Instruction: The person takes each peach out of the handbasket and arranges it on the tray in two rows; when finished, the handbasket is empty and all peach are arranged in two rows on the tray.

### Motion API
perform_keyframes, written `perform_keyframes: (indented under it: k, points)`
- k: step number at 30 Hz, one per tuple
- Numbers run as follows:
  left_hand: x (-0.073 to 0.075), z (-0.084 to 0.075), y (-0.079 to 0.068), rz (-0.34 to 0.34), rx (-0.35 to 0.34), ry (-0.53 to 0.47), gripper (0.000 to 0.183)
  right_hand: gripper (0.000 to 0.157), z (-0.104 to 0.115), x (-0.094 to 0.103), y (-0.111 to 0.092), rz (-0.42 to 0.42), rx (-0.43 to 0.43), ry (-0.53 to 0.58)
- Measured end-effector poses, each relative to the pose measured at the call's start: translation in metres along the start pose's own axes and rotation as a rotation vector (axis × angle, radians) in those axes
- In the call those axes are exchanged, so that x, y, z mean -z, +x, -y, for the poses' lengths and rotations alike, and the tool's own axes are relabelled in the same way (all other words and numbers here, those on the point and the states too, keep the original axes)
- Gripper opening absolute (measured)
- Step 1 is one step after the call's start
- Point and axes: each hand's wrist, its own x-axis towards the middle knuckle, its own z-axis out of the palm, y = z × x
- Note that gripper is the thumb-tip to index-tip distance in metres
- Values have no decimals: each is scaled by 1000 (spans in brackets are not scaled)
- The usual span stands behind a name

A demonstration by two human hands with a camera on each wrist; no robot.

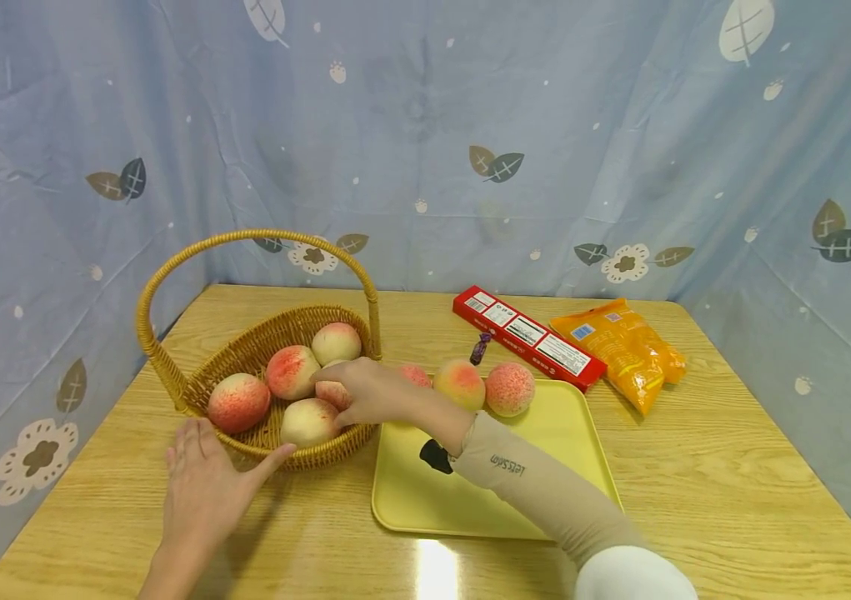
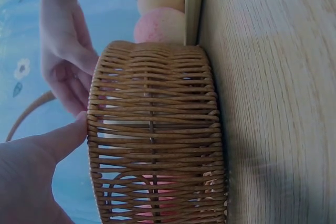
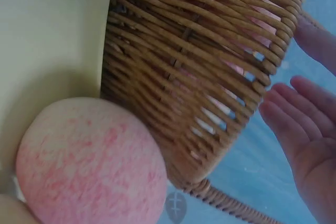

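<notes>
The wicker basket (image 1: 335,454) stands at the centre left of the frame with several peaches (image 1: 239,402) inside, its raised wall likely keeping the round fruit from rolling off. At the basket's near left rim, the left hand (image 1: 203,487) lies relaxed, thumb extended along the edge, apparently to steady it. The right hand (image 1: 383,392) reaches over the right rim with thumb and fingers spread above the fruit; it seems released, though whether its fingertips touch a peach I cannot tell. Beside the basket, right of centre, a yellow tray (image 1: 455,508) bears three more peaches along its far edge, probably close by for a short reach. The red box (image 1: 530,333) and orange bag (image 1: 623,350) lie further back at right, perhaps to leave the hands room.
</notes>
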Motion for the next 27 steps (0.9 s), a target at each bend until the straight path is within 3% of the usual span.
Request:
perform_keyframes:
  k: [3, 10, 14, 19, 27]
  points:
    - [0, 0, 0, -3, -5, 3, 125, 55, 0, -3, 7, 38, 54, -20]
    - [0, 0, 0, -11, -8, 4, 125, 57, -1, -11, 18, 55, 86, -95]
    - [1, -1, 0, -11, -3, 5, 125, 58, 2, -17, 25, 87, 76, -190]
    - [2, -1, 1, 18, 13, 17, 126, 57, 5, -22, 33, 136, 60, -157]
    - [2, -2, 2, 29, 29, 22, 126, 53, 7, -27, 37, 69, -33, -178]
